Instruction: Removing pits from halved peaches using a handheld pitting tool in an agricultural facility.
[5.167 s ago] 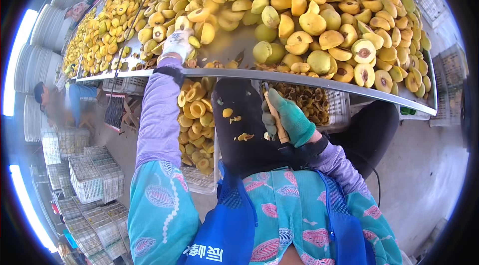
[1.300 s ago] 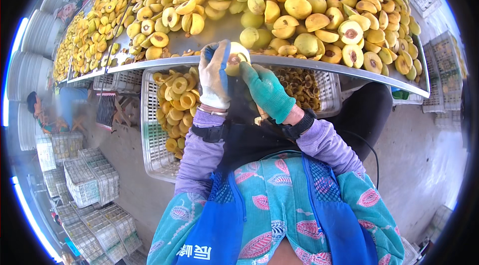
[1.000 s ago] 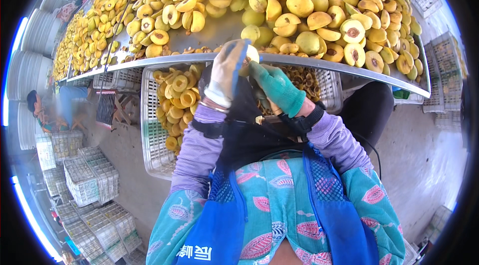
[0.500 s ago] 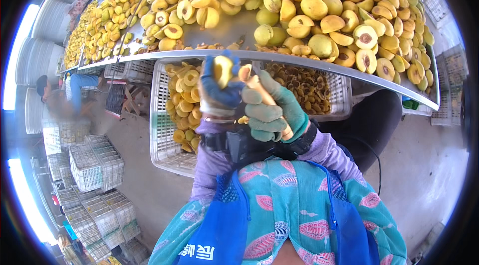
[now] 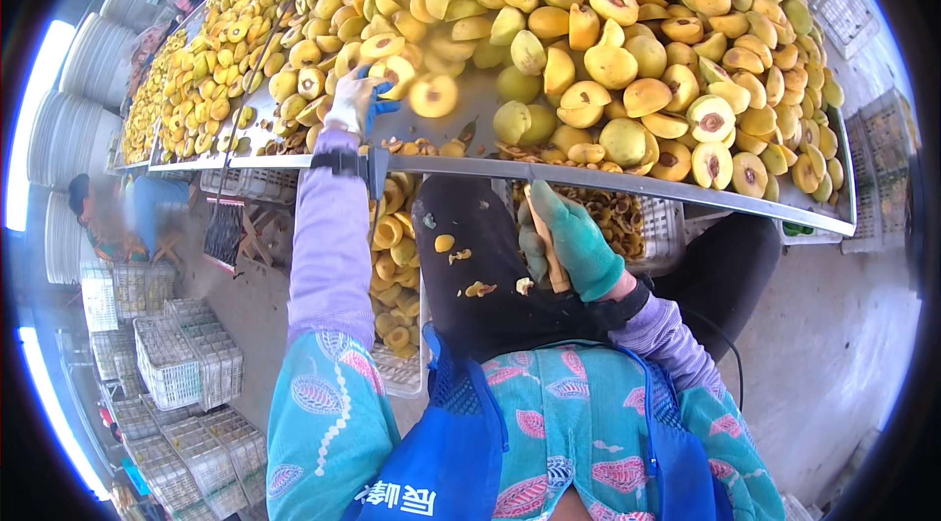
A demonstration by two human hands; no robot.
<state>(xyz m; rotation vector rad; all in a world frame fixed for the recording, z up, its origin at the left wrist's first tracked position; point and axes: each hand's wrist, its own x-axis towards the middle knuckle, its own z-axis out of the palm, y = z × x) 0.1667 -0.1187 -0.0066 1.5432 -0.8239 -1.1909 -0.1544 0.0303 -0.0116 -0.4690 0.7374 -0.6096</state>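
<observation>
My left hand, in a blue and white glove, reaches over the metal table edge to the fruit pile. Its fingers are apart beside a yellow peach half, and another cut half lies just beyond the fingertips. Whether they touch is blurred. Above my lap, my right hand, in a green glove, is closed around a light wooden tool handle. The tool's working end cannot be made out. Small fruit scraps lie on my dark trousers.
Halved peaches cover the steel table. Beneath it stand a crate of pitted halves and another crate with brown pits. Stacked white crates stand at the left, where another person sits.
My left hand has moved from over my lap forward and left to the pile, and the peach half it held has left its grip. My right hand has shifted slightly right, still holding the tool.
</observation>
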